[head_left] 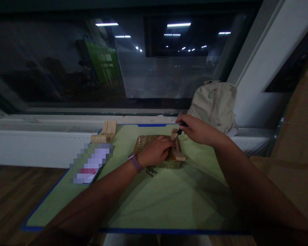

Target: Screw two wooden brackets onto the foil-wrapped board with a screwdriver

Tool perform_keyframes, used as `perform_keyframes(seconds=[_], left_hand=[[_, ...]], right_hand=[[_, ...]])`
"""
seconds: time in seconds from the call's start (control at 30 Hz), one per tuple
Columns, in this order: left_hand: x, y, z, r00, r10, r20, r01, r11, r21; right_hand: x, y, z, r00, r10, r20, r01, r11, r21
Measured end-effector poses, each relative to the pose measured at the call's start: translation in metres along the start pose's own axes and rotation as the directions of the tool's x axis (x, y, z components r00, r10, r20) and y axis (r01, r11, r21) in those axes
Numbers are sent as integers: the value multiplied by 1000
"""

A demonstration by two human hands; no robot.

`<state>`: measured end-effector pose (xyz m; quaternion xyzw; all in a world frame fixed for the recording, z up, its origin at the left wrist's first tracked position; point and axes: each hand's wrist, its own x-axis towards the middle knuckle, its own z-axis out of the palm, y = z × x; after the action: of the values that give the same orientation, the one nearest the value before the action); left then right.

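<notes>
My right hand is closed around the black handle of a screwdriver, which slants down to the left. Its tip meets a light wooden piece near my left fingertips. My left hand, with a band on the wrist, is closed on that wooden piece and rests over a brown, shiny-wrapped block. Whether a screw sits under the tip is hidden by the fingers. Several small dark metal parts lie just below my left hand.
The green table has a blue edge. At its back left stand several light wooden pieces. A phone-like tablet with a blurred screen lies at the left. A beige backpack leans by the window at the back right, above a radiator.
</notes>
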<state>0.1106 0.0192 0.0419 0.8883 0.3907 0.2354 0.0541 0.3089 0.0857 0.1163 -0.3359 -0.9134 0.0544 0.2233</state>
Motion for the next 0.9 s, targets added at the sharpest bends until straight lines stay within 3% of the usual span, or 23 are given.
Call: perform_keyframes(seconds=[0.13, 0.37, 0.57, 0.73, 0.9], left_hand=[[0, -1, 1, 1000, 1, 0, -1, 1000, -1], [0, 0, 0, 1000, -3, 8, 3, 1000, 5], [0, 0, -1, 1000, 1, 13, -1, 1000, 9], [0, 1, -2, 1000, 5, 11, -5, 1000, 2], [0, 1, -1, 1000, -1, -2, 1, 1000, -10]], right_hand=[[-1, -2, -5, 999, -32, 19, 31, 999, 34], [5, -14, 3, 986, 143, -85, -159, 958, -240], [6, -18, 10, 944, 280, -176, -328, 857, -397], [0, -9, -4, 943, 333, -12, -311, 867, -390], [-6, 0, -19, 970, 204, 134, -166, 954, -250]])
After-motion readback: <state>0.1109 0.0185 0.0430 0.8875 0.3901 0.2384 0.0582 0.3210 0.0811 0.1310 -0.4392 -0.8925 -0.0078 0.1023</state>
